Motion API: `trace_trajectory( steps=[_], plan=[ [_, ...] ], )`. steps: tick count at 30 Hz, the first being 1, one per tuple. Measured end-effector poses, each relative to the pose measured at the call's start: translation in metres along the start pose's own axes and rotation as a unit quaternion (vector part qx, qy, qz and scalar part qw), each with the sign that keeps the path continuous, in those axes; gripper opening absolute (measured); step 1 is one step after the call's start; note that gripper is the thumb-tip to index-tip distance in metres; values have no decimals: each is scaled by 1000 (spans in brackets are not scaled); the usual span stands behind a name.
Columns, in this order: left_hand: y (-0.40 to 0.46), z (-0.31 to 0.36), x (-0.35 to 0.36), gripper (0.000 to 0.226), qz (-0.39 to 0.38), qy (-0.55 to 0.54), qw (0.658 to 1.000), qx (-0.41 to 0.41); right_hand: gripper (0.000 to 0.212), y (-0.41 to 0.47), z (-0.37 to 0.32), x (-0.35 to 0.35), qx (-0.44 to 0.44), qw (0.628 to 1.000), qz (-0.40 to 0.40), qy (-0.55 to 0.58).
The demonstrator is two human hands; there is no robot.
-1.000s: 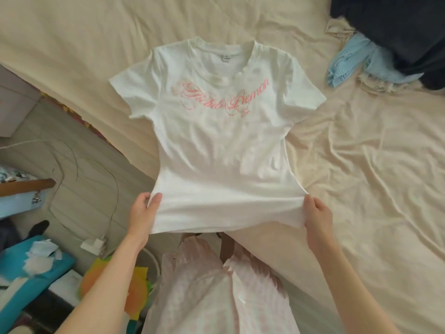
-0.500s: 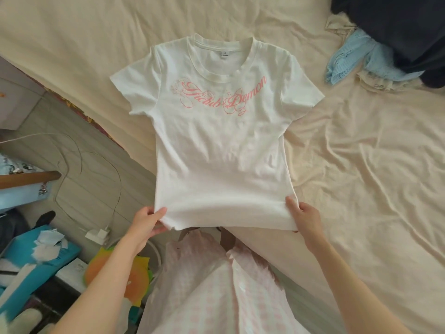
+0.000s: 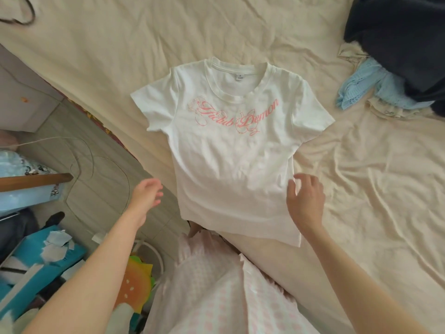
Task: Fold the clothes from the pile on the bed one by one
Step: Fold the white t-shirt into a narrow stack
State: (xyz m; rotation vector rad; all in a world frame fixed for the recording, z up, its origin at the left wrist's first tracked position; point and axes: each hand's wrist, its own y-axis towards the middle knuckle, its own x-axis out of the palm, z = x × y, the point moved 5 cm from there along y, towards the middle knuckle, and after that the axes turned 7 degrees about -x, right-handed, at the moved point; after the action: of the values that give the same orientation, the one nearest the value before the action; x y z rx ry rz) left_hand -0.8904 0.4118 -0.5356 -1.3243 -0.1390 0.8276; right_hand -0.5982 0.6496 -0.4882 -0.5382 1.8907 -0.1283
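While nothing is yet folded, the bed (image 3: 101,44) stretches ahead of both hands and off to the right, its cream sheet creased all over. Next in size, the pile (image 3: 397,68) waits far beyond the right hand, up in the corner: a dark garment heaped over a pale blue one and something frilled and cream.

Between the two hands and running away from them lies the tee (image 3: 231,165), white with pink script across the chest. It lies face up and spread flat, collar farthest from the person, sleeves out to either side, hem nearest and hanging a little over the bed's edge.

Her left hand (image 3: 147,196) hovers just left of the tee's near side, fingers loose and uncurled, gripping nothing; it looks clear of the cloth. Her right hand (image 3: 305,201) is spread, fingers straight, at the tee's right edge near the hem; whether it rests on the fabric or floats just above, I can't tell. Neither hand holds anything.

To my eye the laying-out step is done and the folding proper is about to begin. The next move calls for taking one side, sleeve and seam together, and bringing it over toward the middle, then the other, keeping the cloth smooth so the wrinkles near the waist don't get folded in.
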Motion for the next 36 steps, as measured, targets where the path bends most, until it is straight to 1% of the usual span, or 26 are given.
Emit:
trace_trajectory(
  steps=[2,4,6,8,9,11,14,15,16,17,18,19,20,21,22,23,24,25,26,28,30,32,33,34,36],
  plan=[
    [16,37,-1,32,12,-69,997,28,28,22,-44,10,-88,996,-1,-2],
    [31,71,-2,37,11,-131,991,36,35,42,-87,29,-167,985,-33,-10],
    [45,100,0,34,-27,-176,984,16,43,55,-129,55,-234,968,-87,-19],
    [56,118,4,27,-84,-206,975,-15,48,61,-168,84,-296,943,-142,-47],
    [60,123,5,25,-100,-215,971,-27,50,62,-186,99,-322,930,-165,-65],
    [66,125,6,20,-99,-230,967,-43,52,61,-212,124,-353,909,-203,-92],
    [68,124,7,9,-71,-270,959,-55,51,60,-226,147,-359,893,-250,-102],
    [66,124,6,8,-52,-282,957,-40,50,61,-228,147,-343,897,-268,-74],
    [63,126,4,7,-18,-275,961,-6,47,64,-228,143,-302,910,-283,-3],
    [55,130,2,5,30,-241,969,52,44,69,-226,135,-228,924,-288,108],
    [43,137,2,5,83,-184,970,138,39,75,-221,124,-131,921,-286,231],
    [24,146,4,6,120,-117,954,248,34,80,-214,112,-35,896,-276,346],
    [5,154,12,5,131,-40,921,365,30,86,-205,98,45,863,-254,434],
    [-10,158,25,3,119,48,877,463,29,93,-194,85,102,832,-227,496],
    [-19,157,42,1,94,134,834,527,31,100,-183,74,142,807,-197,538],
    [-24,154,57,2,65,203,804,555,33,106,-173,64,166,795,-171,557],
    [-26,150,68,4,38,251,786,563,34,112,-167,56,175,803,-153,549],
    [-26,146,76,5,21,281,775,566,35,116,-164,53,170,826,-147,517],
    [-26,143,79,6,21,292,768,569,34,121,-165,53,155,855,-149,472],
    [-23,138,73,17,61,291,767,569,34,133,-177,60,104,907,-156,377],
    [-12,133,58,32,123,294,784,533,44,147,-200,71,21,947,-151,283],
    [4,129,46,45,152,314,806,478,55,160,-227,83,-59,965,-147,210],
    [11,128,42,47,152,323,811,463,58,165,-241,90,-92,967,-154,182],
    [16,128,40,45,145,332,811,458,61,170,-253,98,-120,967,-162,154],
    [21,130,40,35,135,346,795,479,61,179,-269,112,-157,968,-174,88]
  ],
)
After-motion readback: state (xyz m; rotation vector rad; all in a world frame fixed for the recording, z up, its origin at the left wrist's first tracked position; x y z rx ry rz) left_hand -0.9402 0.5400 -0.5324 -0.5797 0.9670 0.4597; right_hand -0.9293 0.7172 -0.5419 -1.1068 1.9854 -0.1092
